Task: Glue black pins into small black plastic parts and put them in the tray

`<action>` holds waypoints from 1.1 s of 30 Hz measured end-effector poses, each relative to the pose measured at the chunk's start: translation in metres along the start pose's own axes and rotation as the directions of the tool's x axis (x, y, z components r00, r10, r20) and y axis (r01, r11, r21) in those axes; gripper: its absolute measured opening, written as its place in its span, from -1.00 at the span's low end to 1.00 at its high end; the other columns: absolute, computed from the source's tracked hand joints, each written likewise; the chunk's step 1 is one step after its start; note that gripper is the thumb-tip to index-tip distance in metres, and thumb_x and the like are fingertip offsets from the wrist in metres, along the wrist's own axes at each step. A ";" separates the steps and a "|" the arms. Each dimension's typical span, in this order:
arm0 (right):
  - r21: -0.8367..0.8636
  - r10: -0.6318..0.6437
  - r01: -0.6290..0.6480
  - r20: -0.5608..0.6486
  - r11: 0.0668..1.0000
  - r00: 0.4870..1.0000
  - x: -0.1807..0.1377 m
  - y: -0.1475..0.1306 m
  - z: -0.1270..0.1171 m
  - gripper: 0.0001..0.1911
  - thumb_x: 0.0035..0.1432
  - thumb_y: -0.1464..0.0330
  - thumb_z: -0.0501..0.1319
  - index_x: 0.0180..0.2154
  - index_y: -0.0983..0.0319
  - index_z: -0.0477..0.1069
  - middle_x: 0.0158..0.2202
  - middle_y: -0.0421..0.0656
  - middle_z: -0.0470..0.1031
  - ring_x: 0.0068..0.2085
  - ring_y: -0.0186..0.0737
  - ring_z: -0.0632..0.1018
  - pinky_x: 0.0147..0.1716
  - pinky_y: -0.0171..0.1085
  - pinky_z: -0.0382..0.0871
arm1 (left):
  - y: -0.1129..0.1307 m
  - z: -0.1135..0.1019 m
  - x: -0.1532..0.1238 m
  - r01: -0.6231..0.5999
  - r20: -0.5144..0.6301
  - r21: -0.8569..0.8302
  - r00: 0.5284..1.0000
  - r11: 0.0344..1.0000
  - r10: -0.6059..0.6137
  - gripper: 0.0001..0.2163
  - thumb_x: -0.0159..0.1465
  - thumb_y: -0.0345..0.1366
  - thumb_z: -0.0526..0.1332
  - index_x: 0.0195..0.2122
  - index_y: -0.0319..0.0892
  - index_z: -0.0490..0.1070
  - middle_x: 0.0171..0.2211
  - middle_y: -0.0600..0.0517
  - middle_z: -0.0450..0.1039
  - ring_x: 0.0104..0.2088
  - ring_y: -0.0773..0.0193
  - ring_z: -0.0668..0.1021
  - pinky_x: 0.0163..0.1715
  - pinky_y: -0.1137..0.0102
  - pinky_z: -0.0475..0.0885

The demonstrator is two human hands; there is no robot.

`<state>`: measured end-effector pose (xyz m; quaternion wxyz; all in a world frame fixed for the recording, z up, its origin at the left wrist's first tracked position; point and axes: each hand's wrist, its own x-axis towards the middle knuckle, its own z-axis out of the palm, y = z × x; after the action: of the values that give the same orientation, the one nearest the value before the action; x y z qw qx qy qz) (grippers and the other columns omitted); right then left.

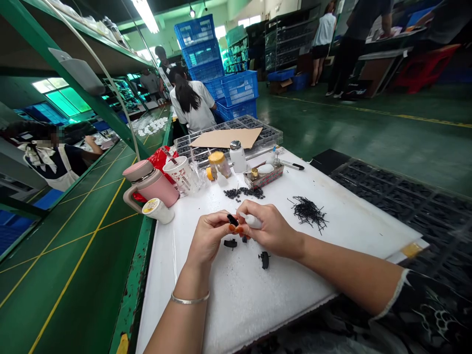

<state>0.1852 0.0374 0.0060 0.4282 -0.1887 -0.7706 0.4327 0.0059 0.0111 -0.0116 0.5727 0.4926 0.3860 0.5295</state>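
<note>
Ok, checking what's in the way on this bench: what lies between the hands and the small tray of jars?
In the head view, a loose heap of thin black wire pieces lies on the white sheet between the left hand and right hand and the tray.

Overhead fluorescent tubes (pixel 145 14) and daylight from the windows (pixel 61 96) light the room evenly, leaving a soft sheen along the green floor (pixel 368 132). The white work surface (pixel 236 300) looks bright, with only faint shadows under the fairly sharp left hand (pixel 208 238) and right hand (pixel 269 228). Wide-angle distortion bends the green shelving (pixel 70 64) at the frame's edge, and the upper corners fall dim.
</note>
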 end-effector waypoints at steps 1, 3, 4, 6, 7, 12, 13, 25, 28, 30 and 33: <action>0.004 0.003 -0.003 -0.002 1.000 1.000 0.000 0.000 0.000 -0.89 0.14 0.46 0.22 -0.32 0.21 0.28 -0.44 -0.29 0.39 -0.48 -0.41 0.43 -0.42 -0.41 0.28 | 0.000 0.000 0.000 0.001 0.005 -0.008 1.000 1.000 -0.001 -0.94 0.04 -0.42 0.39 -0.44 -0.26 0.55 -0.43 -0.04 0.46 -0.46 0.28 0.51 -0.42 0.42 0.45; -0.005 0.019 -0.019 -0.017 1.000 1.000 0.000 -0.001 0.000 -0.90 0.15 0.44 0.21 -0.33 0.20 0.27 -0.45 -0.29 0.39 -0.48 -0.40 0.43 -0.44 -0.41 0.27 | -0.001 -0.001 0.000 0.005 -0.001 -0.009 1.000 1.000 -0.005 -0.93 0.03 -0.41 0.40 -0.44 -0.26 0.55 -0.41 -0.05 0.46 -0.45 0.28 0.51 -0.43 0.43 0.44; -0.016 0.026 -0.026 -0.025 1.000 0.999 0.000 -0.001 0.000 -0.90 0.15 0.43 0.20 -0.34 0.20 0.26 -0.45 -0.29 0.39 -0.48 -0.40 0.43 -0.45 -0.41 0.26 | -0.001 -0.002 0.000 0.005 -0.005 -0.003 1.000 1.000 -0.005 -0.92 0.03 -0.40 0.40 -0.44 -0.26 0.55 -0.40 -0.05 0.46 -0.44 0.28 0.51 -0.42 0.43 0.44; -0.035 0.036 -0.037 -0.033 0.999 0.999 0.000 -0.002 0.000 -0.90 0.14 0.45 0.20 -0.35 0.20 0.26 -0.45 -0.29 0.39 -0.48 -0.40 0.43 -0.45 -0.41 0.25 | -0.002 -0.003 0.000 0.000 -0.002 0.019 1.000 1.000 0.001 -0.92 0.05 -0.39 0.40 -0.43 -0.26 0.55 -0.38 -0.06 0.47 -0.43 0.28 0.51 -0.41 0.42 0.43; -0.041 0.041 -0.043 -0.033 0.998 0.999 0.000 -0.002 -0.001 -0.89 0.13 0.47 0.19 -0.34 0.20 0.26 -0.45 -0.29 0.39 -0.48 -0.40 0.43 -0.45 -0.41 0.25 | -0.002 -0.004 0.000 -0.006 0.005 0.034 1.000 0.999 0.006 -0.93 0.06 -0.40 0.39 -0.42 -0.26 0.55 -0.37 -0.06 0.47 -0.42 0.27 0.51 -0.40 0.42 0.44; -0.084 0.069 -0.070 -0.018 0.994 0.997 -0.001 -0.001 0.000 -0.88 0.10 0.52 0.18 -0.32 0.21 0.30 -0.44 -0.28 0.42 -0.45 -0.38 0.44 -0.43 -0.41 0.25 | -0.002 -0.006 0.000 -0.024 0.030 0.057 0.999 0.998 0.022 -0.95 0.07 -0.46 0.37 -0.42 -0.23 0.55 -0.40 -0.03 0.46 -0.39 0.28 0.52 -0.36 0.43 0.45; -0.093 0.073 -0.075 -0.018 0.993 0.997 -0.001 -0.001 0.000 -0.89 0.10 0.51 0.19 -0.32 0.21 0.31 -0.44 -0.28 0.43 -0.45 -0.38 0.43 -0.43 -0.41 0.24 | -0.002 -0.006 0.000 -0.025 0.030 0.054 0.999 0.998 0.023 -0.94 0.07 -0.46 0.37 -0.42 -0.22 0.55 -0.40 -0.02 0.46 -0.39 0.28 0.52 -0.36 0.44 0.45; -0.028 0.184 -0.184 -0.025 0.982 0.983 0.002 -0.003 -0.001 -0.90 0.10 0.48 0.20 -0.37 0.21 0.28 -0.52 -0.32 0.41 -0.50 -0.39 0.43 -0.48 -0.42 0.24 | -0.001 -0.007 -0.001 -0.027 0.041 0.076 0.999 0.997 0.024 -0.95 0.06 -0.43 0.39 -0.45 -0.23 0.55 -0.37 -0.02 0.42 -0.38 0.30 0.50 -0.38 0.43 0.45; 0.000 0.206 -0.206 -0.008 0.978 0.978 0.003 -0.002 -0.001 -0.90 0.10 0.46 0.20 -0.38 0.21 0.28 -0.52 -0.31 0.40 -0.49 -0.38 0.43 -0.47 -0.40 0.25 | 0.000 -0.005 0.000 -0.014 0.047 0.061 0.999 0.998 0.011 -0.95 0.05 -0.43 0.39 -0.46 -0.23 0.55 -0.39 -0.01 0.41 -0.38 0.31 0.49 -0.39 0.46 0.45; 0.000 0.206 -0.206 -0.016 0.979 0.979 0.003 -0.002 -0.002 -0.90 0.10 0.46 0.21 -0.39 0.22 0.28 -0.52 -0.31 0.38 -0.49 -0.38 0.41 -0.47 -0.41 0.25 | 0.001 -0.004 0.001 0.004 0.040 0.046 0.999 0.999 -0.006 -0.95 0.05 -0.42 0.39 -0.46 -0.23 0.55 -0.38 -0.01 0.42 -0.39 0.33 0.49 -0.40 0.48 0.45; -0.022 0.195 -0.197 -0.055 0.980 0.979 0.004 0.000 -0.004 -0.86 0.11 0.39 0.24 -0.42 0.22 0.28 -0.53 -0.31 0.35 -0.50 -0.39 0.39 -0.48 -0.41 0.24 | 0.003 -0.002 0.001 0.048 -0.018 0.031 0.999 0.998 -0.048 -0.91 0.04 -0.37 0.41 -0.45 -0.22 0.54 -0.36 0.00 0.45 -0.38 0.34 0.51 -0.39 0.50 0.47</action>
<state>0.1863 0.0418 0.0091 0.4011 -0.2809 -0.7426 0.4569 0.0040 0.0127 -0.0093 0.5741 0.4876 0.4109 0.5137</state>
